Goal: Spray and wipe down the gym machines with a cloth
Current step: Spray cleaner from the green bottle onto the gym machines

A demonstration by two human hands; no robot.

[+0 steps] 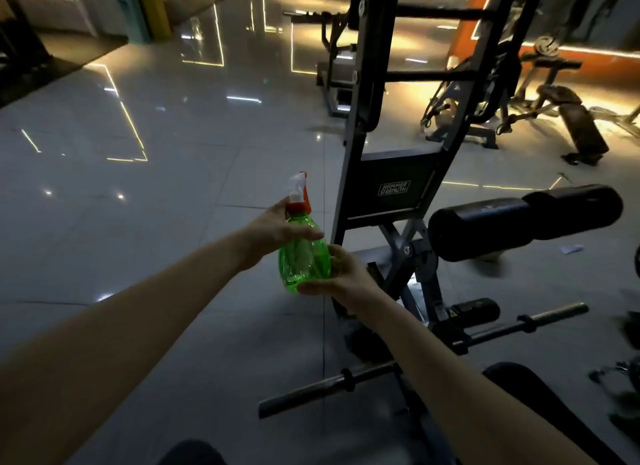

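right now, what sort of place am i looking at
A gym, almost certainly: a weight machine frame labelled Hammer Strength, a black roller pad beside it, another bench behind. The left hand and right hand hold a green spray bottle.

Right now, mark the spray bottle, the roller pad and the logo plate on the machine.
spray bottle (pixel 301 263), head view, on the green body below the orange collar.
roller pad (pixel 519 222), head view, mid-length on the black foam cylinder.
logo plate (pixel 394 173), head view, on the dark panel just above the lettering.
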